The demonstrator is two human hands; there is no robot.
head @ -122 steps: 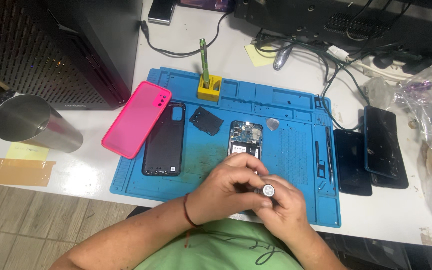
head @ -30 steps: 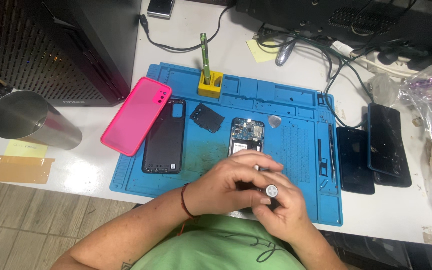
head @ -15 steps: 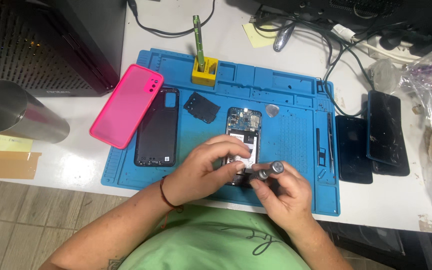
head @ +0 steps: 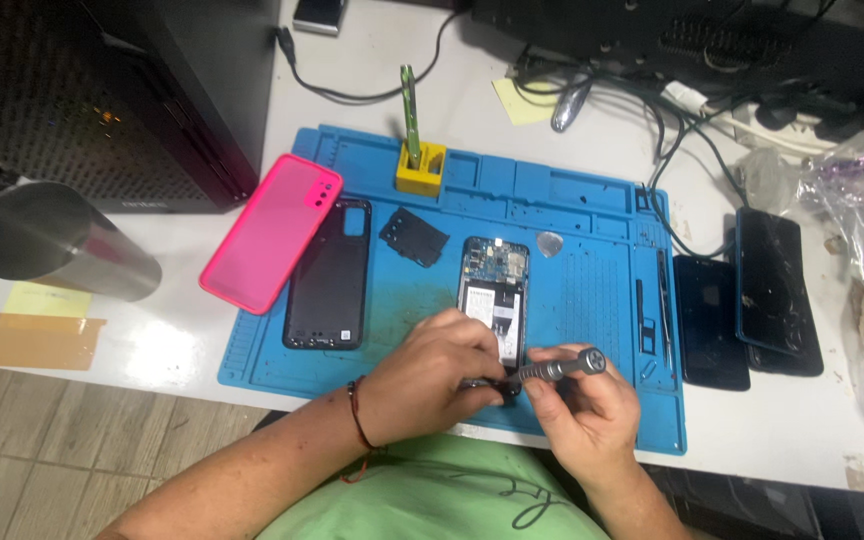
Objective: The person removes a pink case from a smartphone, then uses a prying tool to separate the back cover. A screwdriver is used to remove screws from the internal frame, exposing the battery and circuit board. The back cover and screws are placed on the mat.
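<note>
Head view, the only one supplied: the left hand (head: 430,378) lies curled over the lower end of the opened phone (head: 493,300), fingers clenched down on its bottom edge and pinning it to the blue repair mat (head: 592,200). The right hand (head: 584,408) grasps a grey precision screwdriver (head: 557,370) between thumb and fingers, the shaft lying nearly level and its tip hidden beneath the left fingertips. The phone sits just beyond both sets of fingers, battery exposed. Its black back cover (head: 328,276) and a pink case (head: 272,232) lie well to the left of the left fingers. Judgement: the driver would seat better raised upright over the screw, with steady downward pressure and the phone held flat.
</note>
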